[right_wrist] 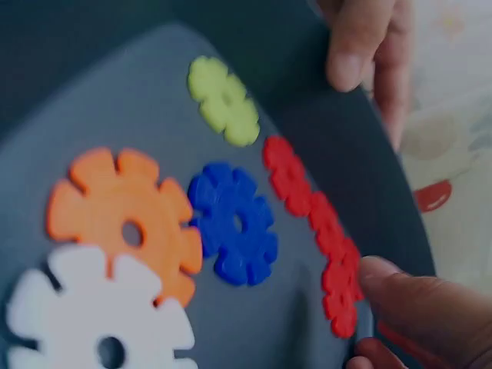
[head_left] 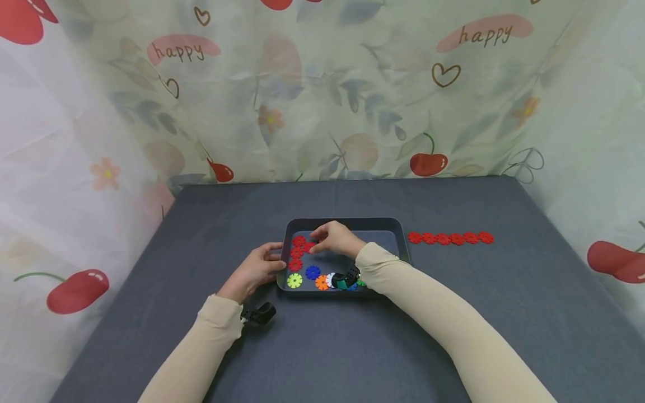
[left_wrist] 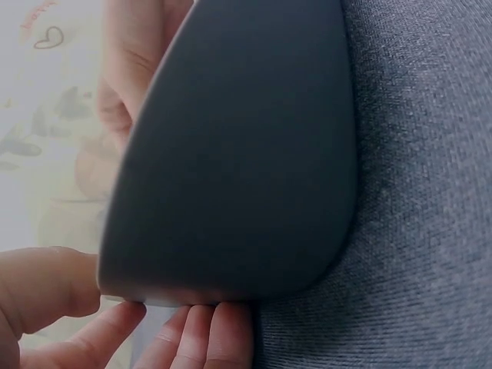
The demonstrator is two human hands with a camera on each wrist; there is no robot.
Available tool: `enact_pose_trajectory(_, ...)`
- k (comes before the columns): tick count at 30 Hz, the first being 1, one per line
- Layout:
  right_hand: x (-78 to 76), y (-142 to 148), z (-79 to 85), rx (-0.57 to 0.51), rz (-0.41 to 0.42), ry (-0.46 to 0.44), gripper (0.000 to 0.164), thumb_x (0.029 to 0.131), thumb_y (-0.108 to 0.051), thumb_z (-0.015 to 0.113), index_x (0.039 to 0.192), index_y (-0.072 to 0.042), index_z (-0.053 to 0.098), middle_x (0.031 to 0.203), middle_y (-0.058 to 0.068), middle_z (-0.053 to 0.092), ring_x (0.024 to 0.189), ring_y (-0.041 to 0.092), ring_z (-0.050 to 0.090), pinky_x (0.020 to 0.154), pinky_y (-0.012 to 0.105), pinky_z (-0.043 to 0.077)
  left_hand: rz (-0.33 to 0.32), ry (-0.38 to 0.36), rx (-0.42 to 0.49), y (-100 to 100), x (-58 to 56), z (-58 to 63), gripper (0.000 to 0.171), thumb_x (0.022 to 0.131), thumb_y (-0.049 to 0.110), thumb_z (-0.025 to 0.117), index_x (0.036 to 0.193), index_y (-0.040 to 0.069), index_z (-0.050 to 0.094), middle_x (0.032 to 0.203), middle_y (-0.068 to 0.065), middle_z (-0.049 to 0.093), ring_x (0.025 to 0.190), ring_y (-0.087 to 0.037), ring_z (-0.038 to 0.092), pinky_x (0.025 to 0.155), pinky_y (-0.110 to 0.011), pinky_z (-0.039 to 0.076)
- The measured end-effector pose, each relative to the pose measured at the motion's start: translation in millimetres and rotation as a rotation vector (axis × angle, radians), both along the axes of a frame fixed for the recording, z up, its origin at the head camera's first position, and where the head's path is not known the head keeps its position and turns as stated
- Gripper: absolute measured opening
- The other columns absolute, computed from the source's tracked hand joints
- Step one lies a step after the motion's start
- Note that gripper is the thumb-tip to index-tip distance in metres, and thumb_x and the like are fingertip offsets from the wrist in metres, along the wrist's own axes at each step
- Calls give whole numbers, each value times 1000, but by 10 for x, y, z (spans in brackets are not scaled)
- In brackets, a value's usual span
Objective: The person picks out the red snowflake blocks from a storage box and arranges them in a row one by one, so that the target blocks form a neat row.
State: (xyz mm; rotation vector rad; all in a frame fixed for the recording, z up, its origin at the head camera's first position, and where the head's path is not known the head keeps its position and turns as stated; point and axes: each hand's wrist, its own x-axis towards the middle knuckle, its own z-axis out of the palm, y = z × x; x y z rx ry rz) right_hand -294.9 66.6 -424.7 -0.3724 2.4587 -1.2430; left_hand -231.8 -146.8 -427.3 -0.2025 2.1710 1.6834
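Fingers [left_wrist: 231, 332] of the left hand [head_left: 253, 271] grip the dark rectangular tray [head_left: 383, 238] at its left edge, where red round notched discs [head_left: 297, 253] lie at the right hand's [head_left: 339, 239] fingers (whether pinched, I cannot tell).

A: Tray [head_left: 380, 240] and tablecloth [head_left: 322, 347]?
B: Tray uniformly dark grey. Tablecloth dark blue-grey, finely flecked in the left wrist view.
A: Discs inside?
B: Red discs [head_left: 295, 264], a yellow-green disc [head_left: 294, 280], blue disc [right_wrist: 217, 223], orange disc [right_wrist: 96, 211], white disc [right_wrist: 100, 307].
A: Outside row [head_left: 443, 239]?
B: Red throughout.
A: Backdrop [head_left: 322, 67]?
B: Pale, printed with red cherries [head_left: 429, 164], brown heart outlines [head_left: 434, 80], grey-blue leaves [head_left: 388, 120].
A: Sleeves [head_left: 484, 347]?
B: Plain cream.
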Motion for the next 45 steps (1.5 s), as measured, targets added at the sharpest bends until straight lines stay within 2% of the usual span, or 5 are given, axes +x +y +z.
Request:
enact_pose_trajectory(14,-64,-175,-50,172,-33,98,38,70,-13,87,105,-12,73,104,4,68,98,19,59,87,33,51,-14,4,8,-23,15,7,59,93,0,58,147,7,36,138,-24,49,123,-35,52,104,-55,41)
enact_pose_trajectory(28,-62,-227,-4,173,-54,92,27,70,-11,87,95,-11,76,89,2,66,80,15,56,70,25,47,-15,7,13,-50,9,16,59,93,-1,57,147,5,34,139,-27,47,125,-37,50,104,-57,40)
enact_pose_trajectory(34,-55,-226,25,196,-35,91,24,71,-11,86,91,-9,73,86,3,63,75,14,55,66,24,46,-11,5,4,-42,7,3,59,93,-1,58,147,6,35,139,-26,48,125,-36,51,104,-56,41)
enact_pose_trajectory(40,-70,-193,5,241,27,173,23,73,-13,85,89,-8,71,82,3,67,71,13,58,65,24,49,-2,7,-3,-25,4,-10,60,92,-1,58,147,7,36,138,-25,49,123,-35,52,103,-56,42)
enact_pose_trajectory(45,-72,-119,7,204,52,166,24,74,-15,85,92,-6,71,82,3,67,71,12,59,64,23,50,4,2,-1,-8,4,-14,59,92,-1,59,146,8,37,138,-24,49,122,-35,53,103,-55,42)
